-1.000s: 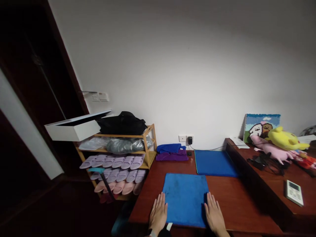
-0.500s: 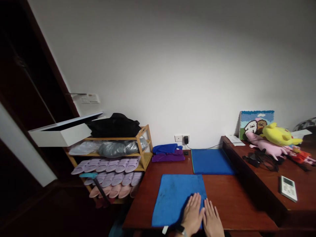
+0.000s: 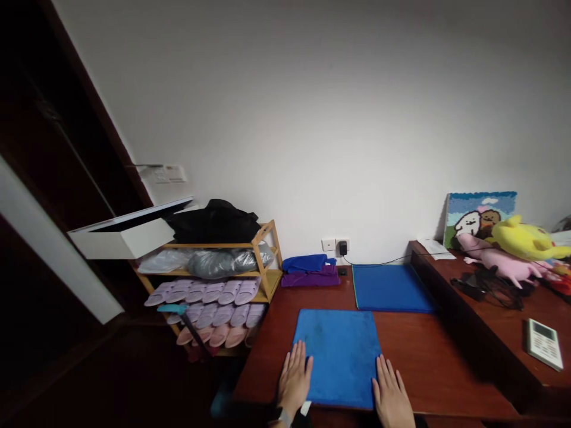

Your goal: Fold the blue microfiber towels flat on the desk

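Note:
A light blue cloth (image 3: 341, 356) lies flat on the red-brown wooden table (image 3: 419, 339), with darker smudges on it and a white tag at its near edge. My left hand (image 3: 295, 377) rests flat on the cloth's left edge, fingers stretched out, a watch on the wrist. On the right edge lies my right hand (image 3: 391, 389), palm down with its fingers extended, partly on the bare wood. Neither hand grips anything.
Behind the cloth lie a darker blue folded cloth (image 3: 392, 288) and a stack of blue and purple cloths (image 3: 311, 276). A shoe rack (image 3: 263, 246) with slippers stands left. Plush toys (image 3: 502, 261) and a white remote-like device (image 3: 545, 345) are on the raised surface at right.
My left hand has moved from the cloth's right side across to its left edge. My right hand remains at the right edge. The view has shifted slightly, and the cloth looks straighter.

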Available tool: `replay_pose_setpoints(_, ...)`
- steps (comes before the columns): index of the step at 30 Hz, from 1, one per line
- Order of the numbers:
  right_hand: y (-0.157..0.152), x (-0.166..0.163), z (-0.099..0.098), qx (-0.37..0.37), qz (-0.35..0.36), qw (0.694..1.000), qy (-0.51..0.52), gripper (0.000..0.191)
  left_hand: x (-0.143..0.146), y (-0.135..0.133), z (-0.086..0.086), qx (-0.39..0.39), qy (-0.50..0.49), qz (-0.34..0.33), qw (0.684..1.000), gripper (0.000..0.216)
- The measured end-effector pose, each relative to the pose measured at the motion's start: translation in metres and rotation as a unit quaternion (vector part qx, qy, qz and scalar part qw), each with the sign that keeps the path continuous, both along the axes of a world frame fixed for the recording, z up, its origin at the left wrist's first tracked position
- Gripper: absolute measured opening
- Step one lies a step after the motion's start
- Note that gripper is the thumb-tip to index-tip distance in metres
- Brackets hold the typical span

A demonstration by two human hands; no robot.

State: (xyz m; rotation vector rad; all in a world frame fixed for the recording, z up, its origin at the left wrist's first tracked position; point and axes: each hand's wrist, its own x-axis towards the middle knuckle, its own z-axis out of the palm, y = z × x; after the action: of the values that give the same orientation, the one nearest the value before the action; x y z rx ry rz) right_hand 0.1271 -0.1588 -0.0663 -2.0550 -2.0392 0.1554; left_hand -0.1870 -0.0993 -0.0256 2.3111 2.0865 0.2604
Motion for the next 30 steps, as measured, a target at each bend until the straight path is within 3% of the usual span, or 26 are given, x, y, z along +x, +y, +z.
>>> replay_pose_setpoints(2,0.0,0.0,0.0,-0.017,-0.005,1.0,-0.003,0.069,-0.019,0.0,-0.006,0.015,0.005,0.009,1.0,0.063)
replay_pose_setpoints(5,0.005,0.0,0.005,-0.045,-0.018,0.999,0.009,0.069,-0.025,0.0,-0.014,0.019,0.002,0.008,1.0,0.065)
replay_pose_setpoints(13,0.052,-0.009,0.053,-0.055,-0.035,0.998,0.003,0.069,-0.017,-0.003,-0.005,0.01,0.0,0.015,1.0,0.069)
replay_pose_setpoints(20,0.064,-0.008,0.034,-0.048,-0.022,0.998,0.017,0.068,-0.019,0.0,-0.007,0.036,0.004,0.008,0.999,0.062)
replay_pose_setpoints(22,0.064,-0.007,0.03,-0.039,-0.021,0.999,0.025,0.068,0.005,0.002,0.0,0.069,-0.017,-0.006,0.997,0.06)
replay_pose_setpoints(24,0.063,-0.006,0.03,-0.034,-0.019,0.999,0.032,0.068,0.048,0.003,0.009,0.085,-0.05,-0.065,0.993,0.058)
replay_pose_setpoints(27,0.063,-0.004,0.03,-0.04,-0.003,0.999,0.031,0.066,0.124,0.005,0.022,0.041,-0.095,-0.193,0.976,0.058)
replay_pose_setpoints(30,0.062,-0.002,0.025,-0.042,0.025,0.999,0.013,0.065,0.171,0.007,0.023,-0.003,-0.119,-0.249,0.961,0.058)
